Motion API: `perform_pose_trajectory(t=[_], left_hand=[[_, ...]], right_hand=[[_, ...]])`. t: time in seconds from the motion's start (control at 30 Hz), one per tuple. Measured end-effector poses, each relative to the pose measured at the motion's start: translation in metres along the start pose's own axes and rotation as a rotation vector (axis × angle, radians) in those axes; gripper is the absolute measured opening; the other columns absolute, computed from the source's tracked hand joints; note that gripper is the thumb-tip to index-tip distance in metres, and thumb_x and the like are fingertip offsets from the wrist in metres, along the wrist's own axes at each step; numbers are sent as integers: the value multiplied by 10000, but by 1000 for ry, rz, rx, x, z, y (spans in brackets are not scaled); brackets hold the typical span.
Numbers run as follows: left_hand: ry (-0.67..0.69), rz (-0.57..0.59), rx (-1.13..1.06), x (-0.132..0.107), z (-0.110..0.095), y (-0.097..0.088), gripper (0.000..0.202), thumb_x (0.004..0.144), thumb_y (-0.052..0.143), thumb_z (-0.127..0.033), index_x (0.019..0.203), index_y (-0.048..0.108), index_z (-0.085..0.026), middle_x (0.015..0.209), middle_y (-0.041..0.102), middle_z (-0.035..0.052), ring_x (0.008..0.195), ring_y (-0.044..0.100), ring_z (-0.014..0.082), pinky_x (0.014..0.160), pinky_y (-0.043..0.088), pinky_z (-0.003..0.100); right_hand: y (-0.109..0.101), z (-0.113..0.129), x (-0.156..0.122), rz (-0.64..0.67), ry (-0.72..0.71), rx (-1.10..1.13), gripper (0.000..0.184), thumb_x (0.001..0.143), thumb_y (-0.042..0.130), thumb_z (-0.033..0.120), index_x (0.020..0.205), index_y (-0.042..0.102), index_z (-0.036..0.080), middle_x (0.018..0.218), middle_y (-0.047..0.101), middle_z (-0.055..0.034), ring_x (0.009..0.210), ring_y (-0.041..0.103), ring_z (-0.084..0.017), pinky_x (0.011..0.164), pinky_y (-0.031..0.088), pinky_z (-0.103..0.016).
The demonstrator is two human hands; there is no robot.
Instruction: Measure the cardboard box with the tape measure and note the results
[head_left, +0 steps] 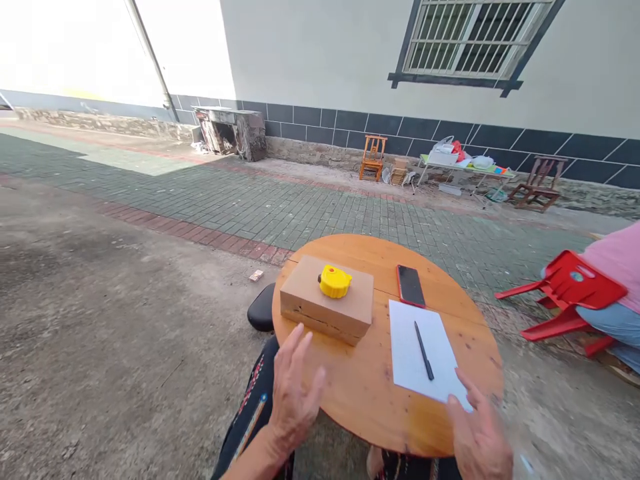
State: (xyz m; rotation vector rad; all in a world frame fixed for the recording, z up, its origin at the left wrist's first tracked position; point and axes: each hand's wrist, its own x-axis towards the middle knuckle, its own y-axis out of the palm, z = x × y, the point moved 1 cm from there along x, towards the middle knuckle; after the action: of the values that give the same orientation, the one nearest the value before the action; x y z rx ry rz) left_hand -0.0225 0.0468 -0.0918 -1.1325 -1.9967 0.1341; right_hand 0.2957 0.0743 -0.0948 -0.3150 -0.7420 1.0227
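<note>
A small round wooden table (360,393) stands in front of me. On its left lies a flat cardboard box (327,308) with a yellow tape measure (335,281) on top. A white sheet of paper (415,353) with a black pen (424,350) on it lies to the right. Behind the sheet is a red-edged phone (411,285). My left hand (294,393) hovers open, fingers spread, just in front of the box. My right hand (477,433) is open near the paper's front corner and holds nothing.
A black stool seat (261,313) peeks out left of the table. On the right sits a person in a pink top (620,267) beside a tipped red plastic chair (570,293). Wooden chairs (373,159) and a cluttered low table (465,167) line the far wall.
</note>
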Motion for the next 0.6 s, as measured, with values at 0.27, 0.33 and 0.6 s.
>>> perform_pose_trajectory(t=[0.27, 0.33, 0.6], left_hand=[[-582, 11, -400, 108, 65, -27, 603, 920, 541, -489, 1429, 477, -172, 1522, 459, 143, 1427, 389, 299, 1186, 298, 455], [-592, 52, -479, 124, 70, -19, 617, 912, 545, -514, 1417, 497, -163, 1511, 480, 141, 1416, 415, 292, 1180, 311, 425], [-583, 139, -568, 157, 65, -4, 516, 848, 617, -452, 1287, 629, -182, 1308, 670, 95, 1189, 631, 270, 1022, 493, 370]], right_hand=[[70, 146, 55, 243, -505, 24, 485, 906, 578, 420, 1344, 522, 219, 1408, 564, -134, 1316, 519, -307, 1093, 416, -539], [93, 176, 71, 313, -574, -50, 595, 864, 612, 436, 1391, 486, 191, 1459, 515, -164, 1356, 480, -328, 1098, 408, -542], [144, 214, 93, 440, -522, -123, 584, 747, 693, 393, 1276, 607, 161, 1283, 669, -152, 1192, 586, -359, 1028, 418, -552]])
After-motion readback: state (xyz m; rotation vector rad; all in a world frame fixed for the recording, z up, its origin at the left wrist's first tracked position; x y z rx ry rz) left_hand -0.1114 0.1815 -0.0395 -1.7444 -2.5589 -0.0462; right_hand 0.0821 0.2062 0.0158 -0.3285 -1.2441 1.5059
